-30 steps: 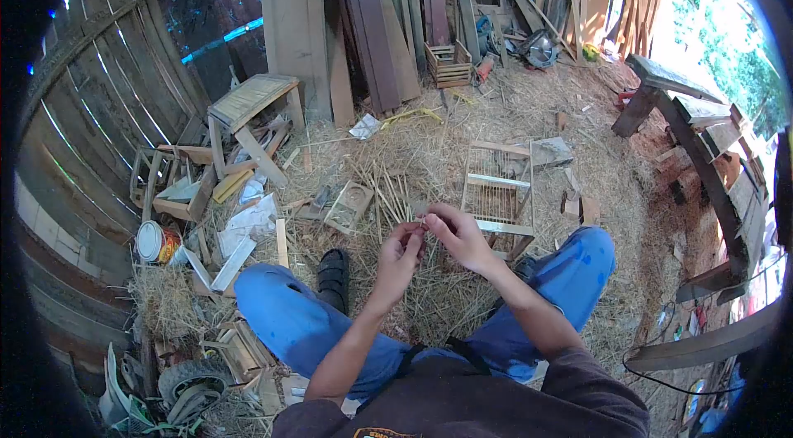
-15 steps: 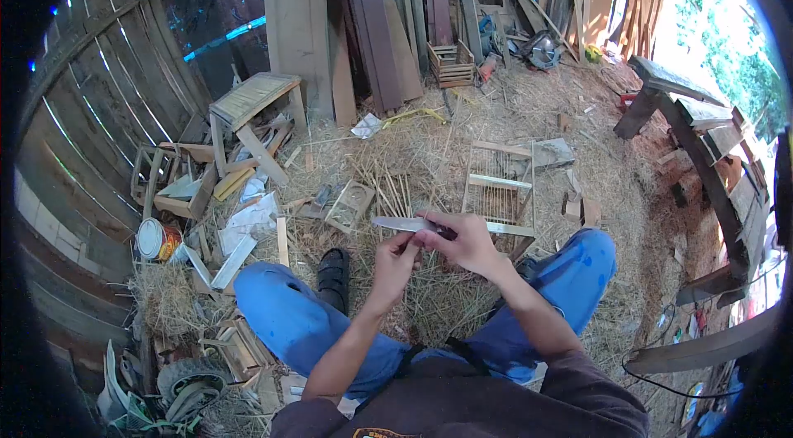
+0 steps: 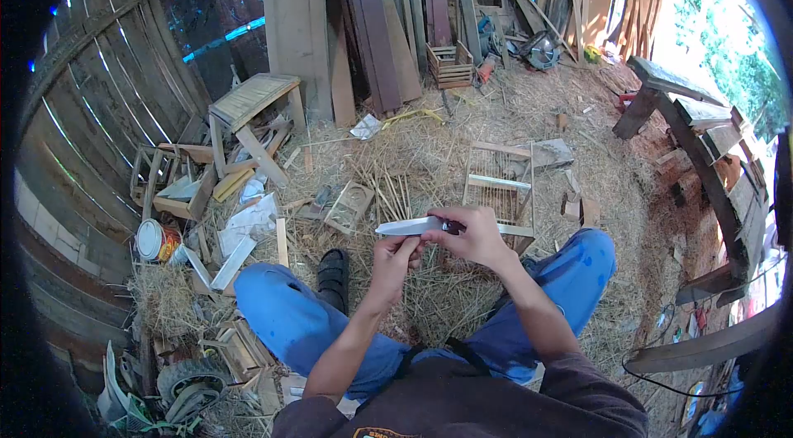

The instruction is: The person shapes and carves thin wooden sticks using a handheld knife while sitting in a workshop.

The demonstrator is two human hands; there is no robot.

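Note:
A knife (image 3: pixel 405 227) with a broad, pale blade points left, level in front of my knees. My right hand (image 3: pixel 474 237) is closed around its dark handle. Just beneath the blade, my left hand (image 3: pixel 391 266) is pinched, fingertips close to the blade's lower edge; whatever it holds is too small or hidden to make out. Beyond the hands, several thin sticks (image 3: pixel 391 190) lie fanned out on the straw. To their left lies a small wooden frame (image 3: pixel 350 207) with openings. A slatted wooden rack (image 3: pixel 500 184) with thin rods is to the right.
A small wooden stool (image 3: pixel 254 99) stands at the left above wood scraps, near a paint can (image 3: pixel 152 240). Boards (image 3: pixel 297 33) lean on the back wall beside a wooden crate (image 3: pixel 451 65). A rough bench (image 3: pixel 702 157) runs along the right. Straw and shavings cover the ground.
The knife has shifted slightly right and its blade has turned, showing a broader, brighter face. My right hand has moved a little right and up with it; my left hand stays nearly in place.

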